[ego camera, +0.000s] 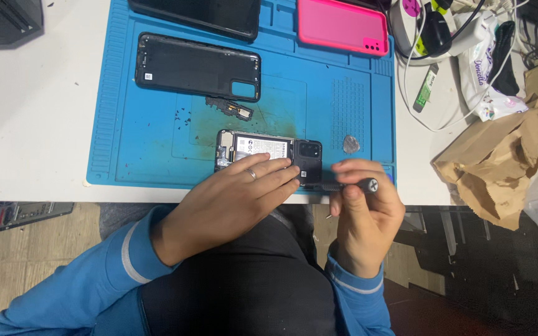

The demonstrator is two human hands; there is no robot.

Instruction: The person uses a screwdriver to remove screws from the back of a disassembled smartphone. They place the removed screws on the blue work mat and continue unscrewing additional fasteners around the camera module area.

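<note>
An opened phone (pixel 269 151) lies back-up on the blue work mat (pixel 138 143), its battery and camera block exposed. My left hand (pixel 228 199) rests flat on the phone's near edge and holds it down; a ring sits on one finger. My right hand (pixel 362 208) grips a small black screwdriver (pixel 350 185), held level, its tip pointing left at the phone's near right corner. The phone's black back cover (pixel 197 67) lies further back on the mat. A small black bracket part (pixel 230 107) lies between the cover and the phone.
A pink phone case (pixel 342 26) and a dark phone (pixel 200 15) lie at the mat's far edge. A grey pick (pixel 351 144) sits right of the phone. Cables, a power strip (pixel 443 28) and a crumpled brown paper bag (pixel 499 162) crowd the right side.
</note>
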